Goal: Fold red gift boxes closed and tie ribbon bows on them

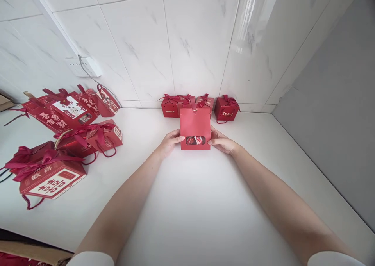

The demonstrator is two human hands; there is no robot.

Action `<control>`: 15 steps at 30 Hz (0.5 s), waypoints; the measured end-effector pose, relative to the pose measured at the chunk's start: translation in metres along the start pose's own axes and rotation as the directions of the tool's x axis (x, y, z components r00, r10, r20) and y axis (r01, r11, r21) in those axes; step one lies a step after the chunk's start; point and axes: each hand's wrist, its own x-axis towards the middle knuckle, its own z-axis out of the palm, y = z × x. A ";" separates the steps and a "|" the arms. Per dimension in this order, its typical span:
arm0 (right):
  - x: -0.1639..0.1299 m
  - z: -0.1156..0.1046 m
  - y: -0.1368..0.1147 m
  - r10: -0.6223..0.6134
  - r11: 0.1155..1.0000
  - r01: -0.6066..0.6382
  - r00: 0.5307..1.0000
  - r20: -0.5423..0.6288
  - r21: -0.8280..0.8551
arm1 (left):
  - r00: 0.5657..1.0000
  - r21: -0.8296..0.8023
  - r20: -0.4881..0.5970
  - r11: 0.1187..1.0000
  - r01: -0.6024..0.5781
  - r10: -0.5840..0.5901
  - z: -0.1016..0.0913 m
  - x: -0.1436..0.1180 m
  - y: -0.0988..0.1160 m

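We hold the red box [195, 131] upright between our left hand [170, 142] and right hand [221, 141], fingers pressing its sides. Behind the box, three tied boxes [199, 105] stand finished; its own ribbon [192, 103] seems not yet tied.

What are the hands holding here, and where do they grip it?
Both hands hold the red box standing on the counter: left hand on its lower left edge, right hand on its lower right edge.
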 end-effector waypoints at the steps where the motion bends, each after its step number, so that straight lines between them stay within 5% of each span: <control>1: 0.000 0.000 0.000 0.001 1.000 -0.001 1.000 -0.005 -0.001 | 1.000 -0.003 -0.002 1.000 -0.004 0.004 0.000 0.000 0.000; 5: -0.001 -0.001 0.001 0.008 1.000 -0.008 1.000 -0.022 -0.009 | 1.000 0.035 -0.015 0.999 -0.012 0.013 0.000 0.002 -0.003; 7: 0.000 -0.001 0.002 0.001 1.000 -0.001 0.999 -0.041 -0.004 | 0.991 0.127 -0.131 0.992 -0.022 0.039 0.003 0.003 -0.006; 9: 0.001 0.001 0.004 -0.016 1.000 0.016 0.997 -0.081 -0.003 | 0.913 0.323 -0.373 0.946 -0.039 0.165 0.009 0.003 -0.010; 11: 0.003 0.003 0.006 -0.041 0.999 0.040 0.992 -0.123 -0.011 | 0.794 0.570 -0.472 0.820 -0.057 0.383 0.018 0.002 -0.015; 13: 0.005 0.006 0.009 -0.078 0.997 0.075 0.986 -0.148 -0.026 | 0.785 0.722 -0.364 0.684 -0.103 0.502 0.026 0.000 -0.017; 15: 0.006 0.006 0.010 -0.126 0.992 0.121 0.977 -0.169 -0.040 | 0.862 0.741 -0.230 0.656 -0.146 0.452 0.031 -0.003 -0.019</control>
